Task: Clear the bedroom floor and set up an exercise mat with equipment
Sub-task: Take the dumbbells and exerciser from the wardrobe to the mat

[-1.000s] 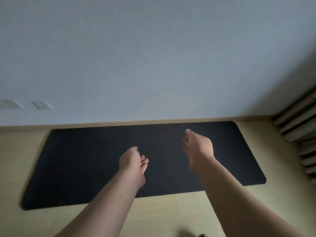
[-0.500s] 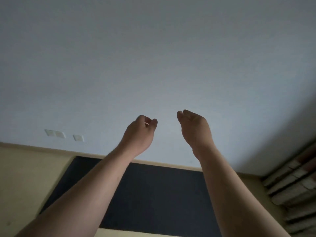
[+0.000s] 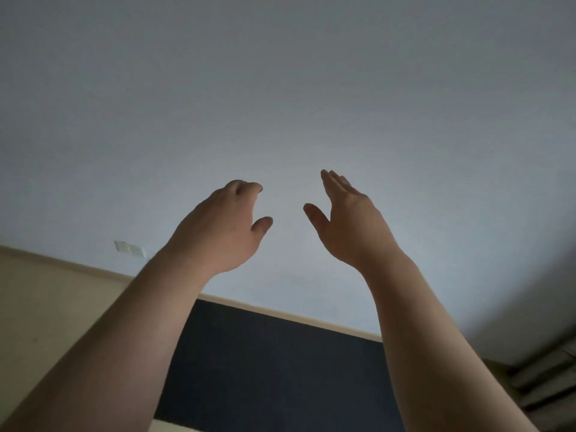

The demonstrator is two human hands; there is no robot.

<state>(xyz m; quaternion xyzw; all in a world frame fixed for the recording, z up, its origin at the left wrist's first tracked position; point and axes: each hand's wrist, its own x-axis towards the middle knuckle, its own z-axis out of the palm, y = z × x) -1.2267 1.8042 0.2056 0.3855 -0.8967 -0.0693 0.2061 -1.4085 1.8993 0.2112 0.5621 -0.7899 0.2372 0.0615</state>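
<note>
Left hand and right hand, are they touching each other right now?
Apart. The head view shows the left hand and right hand raised side by side, with bare wall plainly visible between their thumbs.

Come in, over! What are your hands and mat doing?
Left hand loosely curled, empty. Right hand open, empty. Flat black rectangular mat on floor by wall, nothing visible on it.

Left hand (image 3: 223,227) loosely curled, right hand (image 3: 349,222) flat, both raised, empty.
</note>
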